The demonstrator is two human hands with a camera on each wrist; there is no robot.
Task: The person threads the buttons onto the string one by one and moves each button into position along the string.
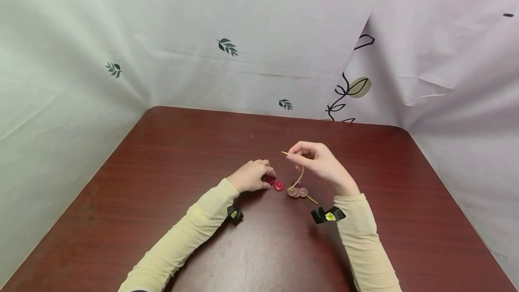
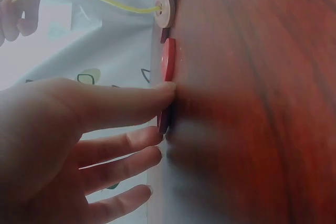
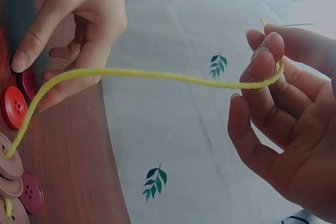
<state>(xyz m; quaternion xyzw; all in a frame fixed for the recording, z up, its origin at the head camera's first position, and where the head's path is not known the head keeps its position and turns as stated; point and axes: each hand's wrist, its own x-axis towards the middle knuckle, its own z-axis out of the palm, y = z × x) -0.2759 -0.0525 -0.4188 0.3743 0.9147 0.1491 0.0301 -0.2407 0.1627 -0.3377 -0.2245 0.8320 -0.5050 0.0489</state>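
My right hand is raised over the table and pinches a yellow cord near its tip. From there the cord droops to several pinkish-brown buttons threaded on it, which lie on the table. Low at the tabletop, my left hand holds a dark maroon button between thumb and fingers. A bright red button lies beside that hand, between it and the threaded ones. Next to the threaded buttons rests a purplish-red button, partly hidden behind them in the head view.
The brown wooden table has rounded far corners. Pale cloth printed with leaves hangs behind it and along both sides. The cord's other end trails on the table toward the right wrist.
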